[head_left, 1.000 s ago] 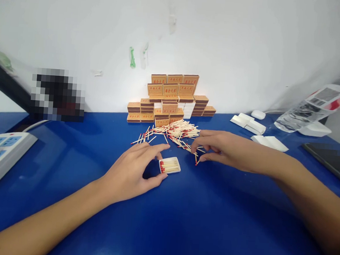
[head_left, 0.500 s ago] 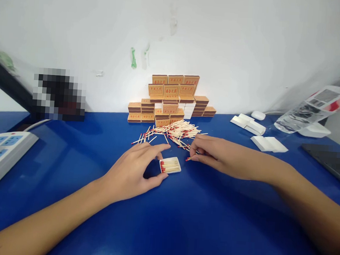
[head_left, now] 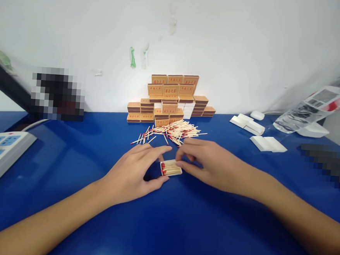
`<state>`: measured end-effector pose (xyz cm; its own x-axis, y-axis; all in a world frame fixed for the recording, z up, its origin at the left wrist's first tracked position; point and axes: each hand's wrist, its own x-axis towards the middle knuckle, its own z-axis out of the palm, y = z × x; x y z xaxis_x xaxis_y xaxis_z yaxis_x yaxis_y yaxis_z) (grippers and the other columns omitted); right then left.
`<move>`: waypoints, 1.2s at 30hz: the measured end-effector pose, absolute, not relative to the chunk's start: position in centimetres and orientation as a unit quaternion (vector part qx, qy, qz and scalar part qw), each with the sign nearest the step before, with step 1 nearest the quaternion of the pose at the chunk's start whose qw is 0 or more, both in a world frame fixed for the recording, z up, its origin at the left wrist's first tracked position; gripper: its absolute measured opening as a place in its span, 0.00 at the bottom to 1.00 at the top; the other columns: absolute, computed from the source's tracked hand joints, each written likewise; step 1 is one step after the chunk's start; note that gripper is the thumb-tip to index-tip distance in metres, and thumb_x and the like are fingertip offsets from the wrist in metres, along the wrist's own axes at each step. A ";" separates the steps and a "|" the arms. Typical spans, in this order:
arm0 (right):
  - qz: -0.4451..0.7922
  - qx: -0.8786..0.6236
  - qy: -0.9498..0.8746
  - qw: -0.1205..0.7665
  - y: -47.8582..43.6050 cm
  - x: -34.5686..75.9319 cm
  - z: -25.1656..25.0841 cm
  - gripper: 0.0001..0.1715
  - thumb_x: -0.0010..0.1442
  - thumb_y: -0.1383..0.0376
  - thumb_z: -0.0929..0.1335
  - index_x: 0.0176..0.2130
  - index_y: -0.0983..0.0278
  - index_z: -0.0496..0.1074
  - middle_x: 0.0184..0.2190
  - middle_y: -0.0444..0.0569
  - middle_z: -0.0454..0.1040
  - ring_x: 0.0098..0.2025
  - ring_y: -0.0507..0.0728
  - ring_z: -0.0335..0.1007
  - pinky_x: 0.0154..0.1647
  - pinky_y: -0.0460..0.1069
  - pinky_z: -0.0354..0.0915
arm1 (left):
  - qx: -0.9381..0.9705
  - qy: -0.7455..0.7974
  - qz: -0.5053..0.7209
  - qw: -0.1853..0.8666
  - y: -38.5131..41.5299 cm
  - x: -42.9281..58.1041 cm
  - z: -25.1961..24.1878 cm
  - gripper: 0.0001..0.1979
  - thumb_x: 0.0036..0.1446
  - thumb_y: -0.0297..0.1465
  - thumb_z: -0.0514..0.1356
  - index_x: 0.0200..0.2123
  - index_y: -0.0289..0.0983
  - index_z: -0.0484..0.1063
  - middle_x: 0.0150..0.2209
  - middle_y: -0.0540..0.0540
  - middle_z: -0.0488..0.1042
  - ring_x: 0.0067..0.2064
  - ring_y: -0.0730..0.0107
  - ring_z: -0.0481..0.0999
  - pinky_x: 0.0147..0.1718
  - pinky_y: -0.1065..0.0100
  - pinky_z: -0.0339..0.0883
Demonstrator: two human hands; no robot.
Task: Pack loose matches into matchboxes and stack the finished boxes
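Note:
A small white matchbox tray (head_left: 172,174) lies on the blue table, partly filled with red-headed matches (head_left: 170,167). My left hand (head_left: 139,172) curves round its left end, thumb at the near side and fingers at the far side. At the tray's right end, my right hand (head_left: 195,158) pinches matches over the tray; their far ends are hidden by the fingers. Behind both hands spreads a loose pile of matches (head_left: 178,131), heads pointing various ways.
Stacked orange matchboxes (head_left: 170,90) stand against the wall behind the pile. White folded card pieces (head_left: 268,144) and a clear plastic bottle (head_left: 300,113) are at the right. A power strip (head_left: 7,155) lies at the left.
My right hand has moved left from beside the match pile to the tray's right end, carrying matches. My left hand has stayed at the tray.

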<state>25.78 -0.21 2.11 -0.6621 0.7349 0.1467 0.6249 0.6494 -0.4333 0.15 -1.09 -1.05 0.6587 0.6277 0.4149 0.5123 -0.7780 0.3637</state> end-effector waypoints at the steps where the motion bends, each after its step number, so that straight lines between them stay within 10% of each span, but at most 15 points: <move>1: 0.174 -0.376 -0.895 0.163 0.0 26.1 2.3 0.04 0.70 0.66 0.69 0.41 0.63 0.76 0.36 0.46 0.73 0.35 0.54 0.68 0.36 0.49 0.61 | 0.904 0.315 0.268 0.108 -1.1 0.1 -1.1 0.30 0.65 0.34 0.67 0.67 0.40 0.62 0.49 0.44 0.81 0.48 0.56 0.80 0.52 0.50 0.74; 36: 0.142 -0.332 -0.923 0.130 -0.2 25.7 1.2 0.07 0.72 0.66 0.69 0.41 0.65 0.76 0.40 0.49 0.72 0.35 0.54 0.70 0.36 0.49 0.62 | 0.910 0.303 0.263 0.101 -1.0 0.1 -1.2 0.32 0.65 0.33 0.67 0.68 0.42 0.61 0.49 0.46 0.81 0.49 0.58 0.80 0.52 0.53 0.74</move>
